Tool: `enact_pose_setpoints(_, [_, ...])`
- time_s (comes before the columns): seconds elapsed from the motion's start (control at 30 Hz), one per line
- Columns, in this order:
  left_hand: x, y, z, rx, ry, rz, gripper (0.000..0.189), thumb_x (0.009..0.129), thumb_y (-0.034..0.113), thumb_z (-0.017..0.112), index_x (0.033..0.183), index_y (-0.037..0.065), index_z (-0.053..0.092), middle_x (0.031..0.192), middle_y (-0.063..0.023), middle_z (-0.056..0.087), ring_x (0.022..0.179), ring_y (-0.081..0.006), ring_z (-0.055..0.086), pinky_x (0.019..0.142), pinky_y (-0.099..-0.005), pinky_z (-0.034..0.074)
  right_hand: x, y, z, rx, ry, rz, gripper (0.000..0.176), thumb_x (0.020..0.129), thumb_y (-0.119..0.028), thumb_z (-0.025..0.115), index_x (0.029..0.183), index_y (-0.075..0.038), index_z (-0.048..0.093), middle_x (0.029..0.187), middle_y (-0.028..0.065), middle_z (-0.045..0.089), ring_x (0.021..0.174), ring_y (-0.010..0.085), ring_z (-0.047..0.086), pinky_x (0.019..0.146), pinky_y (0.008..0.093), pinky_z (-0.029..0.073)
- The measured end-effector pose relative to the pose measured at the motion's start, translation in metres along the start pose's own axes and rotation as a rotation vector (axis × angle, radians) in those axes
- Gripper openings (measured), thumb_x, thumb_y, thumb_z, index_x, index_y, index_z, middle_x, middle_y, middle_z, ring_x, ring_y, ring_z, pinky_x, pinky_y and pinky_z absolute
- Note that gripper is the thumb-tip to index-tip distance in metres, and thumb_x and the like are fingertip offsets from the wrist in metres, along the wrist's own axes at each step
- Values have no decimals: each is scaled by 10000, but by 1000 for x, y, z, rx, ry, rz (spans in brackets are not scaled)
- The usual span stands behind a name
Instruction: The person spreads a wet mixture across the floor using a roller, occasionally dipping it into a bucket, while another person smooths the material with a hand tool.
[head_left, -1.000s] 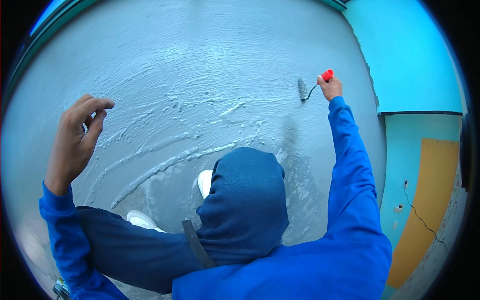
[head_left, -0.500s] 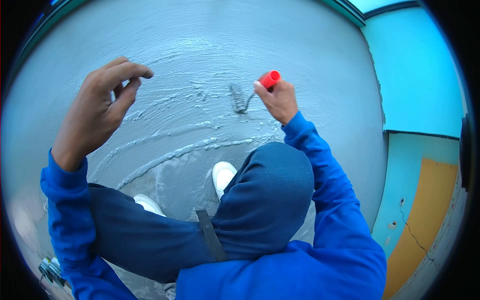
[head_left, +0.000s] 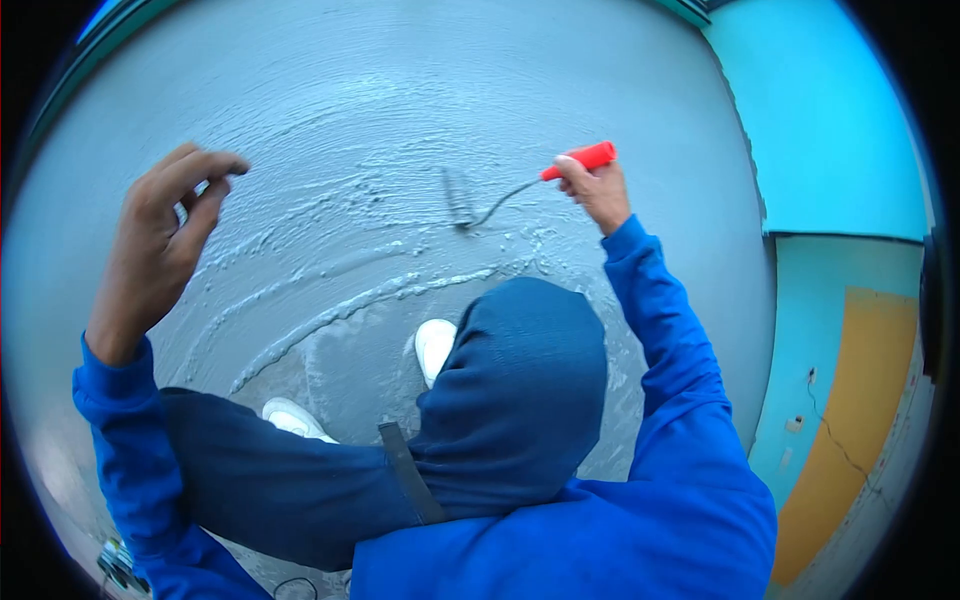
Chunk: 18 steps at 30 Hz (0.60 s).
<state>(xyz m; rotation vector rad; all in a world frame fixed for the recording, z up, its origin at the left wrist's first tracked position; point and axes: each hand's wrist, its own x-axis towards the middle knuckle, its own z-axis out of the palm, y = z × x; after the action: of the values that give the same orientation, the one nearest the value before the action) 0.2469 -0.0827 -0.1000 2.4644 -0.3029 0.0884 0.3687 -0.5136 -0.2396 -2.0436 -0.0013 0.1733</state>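
My right hand [head_left: 597, 192] is closed around the red handle of a small roller [head_left: 592, 158]. The curved metal rod runs left from the handle to the dark, narrow roller head, which is blurred against the wet grey coating [head_left: 370, 110] on the floor. My left hand [head_left: 160, 225] is raised at the left, above the coating. Its fingers are loosely bent, with the thumb below the index finger, and nothing shows in it.
Ridges of thick coating curve in front of my white shoes [head_left: 435, 350]. Bright turquoise wall [head_left: 820, 130] rises on the right, with an orange panel [head_left: 860, 400] and a hanging cable [head_left: 835, 440] below. Dark green edging [head_left: 75, 75] borders the upper left.
My right hand has shifted right, and the handle has tilted lower, showing more of the rod. The roller head is slightly further left. My left hand has moved left and slightly down.
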Motion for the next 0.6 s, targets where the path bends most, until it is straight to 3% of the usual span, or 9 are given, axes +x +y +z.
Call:
enact_pose_setpoints(0.27, [15, 5, 24, 21, -89, -173, 132, 867, 4, 521, 957, -11, 617, 721, -51, 487, 604, -108, 414, 557, -265, 354, 3, 88, -188, -294, 280, 62, 307, 812, -306, 669, 861, -3, 652, 660, 55, 631, 583, 105, 584, 542, 264, 461])
enact_pose_setpoints(0.37, [20, 10, 34, -23, -104, -205, 142, 870, -3, 509, 965, -11, 615, 723, -45, 478, 607, -100, 416, 555, -261, 348, 5, 107, -235, -567, 368, 124, 297, 805, -322, 664, 862, -31, 655, 666, 77, 638, 594, 152, 605, 570, 301, 473])
enact_pose_setpoints(0.47, [24, 8, 38, 6, -147, -190, 162, 866, -11, 504, 987, -5, 610, 756, -44, 486, 658, -104, 439, 570, -255, 350, 8, 140, -263, -784, 400, -23, 263, 826, -304, 650, 871, -45, 647, 666, 77, 631, 609, 151, 600, 592, 312, 477])
enact_pose_setpoints(0.57, [24, 9, 39, -5, -154, -185, 177, 863, -14, 500, 1004, 2, 606, 776, -44, 488, 690, -110, 445, 582, -251, 348, -1, 150, -254, -859, 386, -13, 255, 802, -309, 653, 845, -58, 635, 690, 126, 628, 633, 260, 609, 617, 348, 478])
enact_pose_setpoints(0.6, [24, 9, 39, -10, -157, -185, 181, 863, -15, 499, 1008, 4, 605, 782, -44, 489, 697, -111, 446, 585, -251, 346, -5, 146, -244, -814, 368, -21, 246, 802, -301, 653, 840, -59, 630, 683, 124, 622, 628, 256, 606, 614, 350, 476])
